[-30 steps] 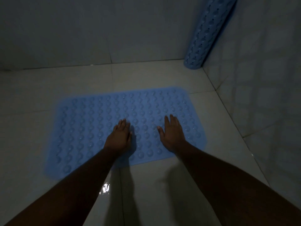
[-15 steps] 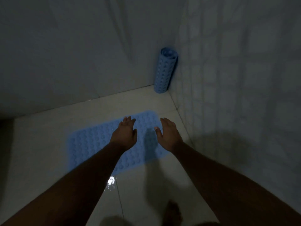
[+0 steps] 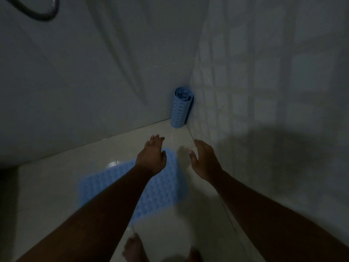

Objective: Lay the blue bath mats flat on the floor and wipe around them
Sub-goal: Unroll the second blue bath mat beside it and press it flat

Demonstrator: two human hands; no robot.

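Head view: both hands are out in front with nothing in them. The left hand (image 3: 152,157) has its fingers (image 3: 155,140) loosely spread and pointing ahead. The right hand (image 3: 204,161) is wide too, thumb apart from the rest.

The roll (image 3: 181,108) stands beyond the fingertips of both hands, well apart from them, tucked in where the two walls (image 3: 94,82) meet. It is upright on one end, long axis vertical, with the open spiral end on top. The flat mat (image 3: 113,178) lies on the floor (image 3: 56,186) below and behind the left fingers. Its far right corner sits under that palm, and its long axis runs from near-left to far-right. The right hand's fingers hang over bare floor just past that mat's right edge. A bare foot (image 3: 132,248) shows at the bottom of the picture.

The step looks like a reach for the roll. To do it well, I would take it round the middle with both hands and tip it down away from the walls. Then unroll it beside the flat mat, not over it, and press outward from the centre — the bumpy surface may want to curl back.
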